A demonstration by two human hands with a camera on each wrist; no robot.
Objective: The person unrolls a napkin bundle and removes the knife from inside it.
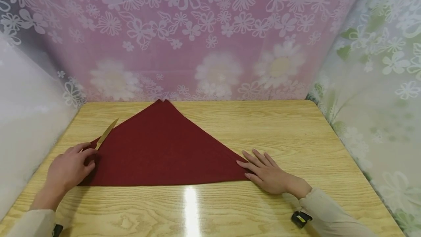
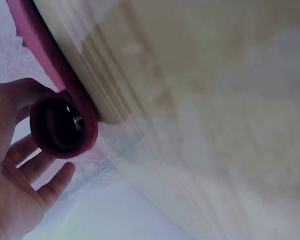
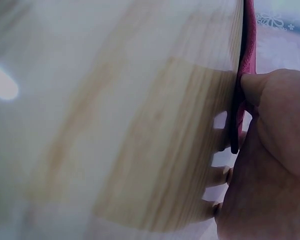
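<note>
A dark red cloth napkin (image 1: pixel 161 153), folded into a triangle, lies on the table with its peak at the back edge. Its left corner is turned over into a roll (image 2: pixel 90 131), whose round hollow end faces the left wrist camera. My left hand (image 1: pixel 70 167) curls around this roll, fingers on the far side. From beside its fingertips a gold knife (image 1: pixel 107 134) sticks out, tip to the back right; its handle is hidden in the roll. On the napkin's right corner rests my right hand (image 1: pixel 268 175), fingers spread and nearly straight, thumb at the near edge.
The wooden table (image 1: pixel 279 131) has a glossy light streak near its front. A pink flowered curtain (image 1: pixel 210 39) hangs right behind the back edge, and pale flowered sheets flank both sides. A dark wrist device (image 1: pixel 300 219) hangs at the right sleeve.
</note>
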